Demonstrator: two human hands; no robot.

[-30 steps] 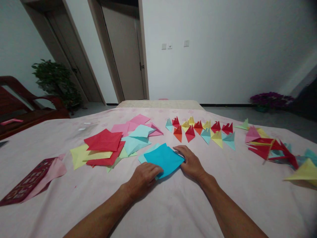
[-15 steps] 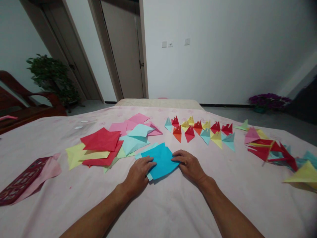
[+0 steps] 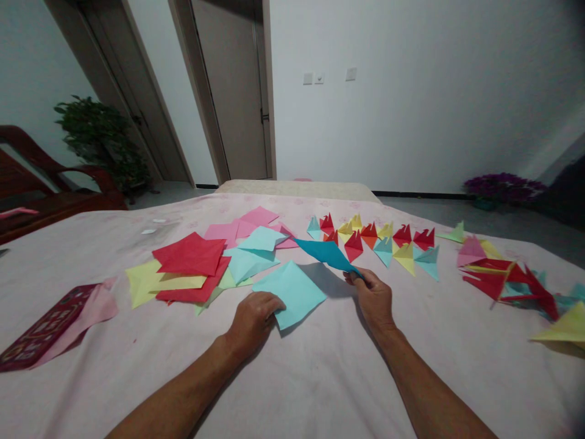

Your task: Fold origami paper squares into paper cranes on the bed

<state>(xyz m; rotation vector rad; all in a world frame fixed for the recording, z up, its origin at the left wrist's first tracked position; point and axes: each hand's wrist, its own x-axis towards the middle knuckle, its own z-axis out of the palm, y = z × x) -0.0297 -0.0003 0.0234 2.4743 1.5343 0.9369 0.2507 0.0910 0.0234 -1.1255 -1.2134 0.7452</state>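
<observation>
A darker blue sheet of paper (image 3: 326, 253) is lifted off the table, its right corner pinched in my right hand (image 3: 372, 296). Below and to its left lies a light blue sheet of paper (image 3: 299, 296), flat on the cloth. My left hand (image 3: 258, 317) is closed on the left corner of that light blue sheet. Behind the raised sheet stand folded paper birds (image 3: 353, 245) in red, yellow, orange and light blue; the raised sheet sits close in front of the nearest ones.
Loose red sheets (image 3: 192, 256), yellow sheets (image 3: 141, 283) and pink sheets (image 3: 258, 216) overlap at the left. Folded paper pieces (image 3: 503, 277) are heaped at the right. A dark red patterned packet (image 3: 50, 326) lies on pink paper at far left. A pink tablecloth (image 3: 292, 390) covers the table.
My right hand has lifted the darker blue sheet up and to the right, uncovering the light blue sheet. My left hand stays at the light blue sheet's left corner.
</observation>
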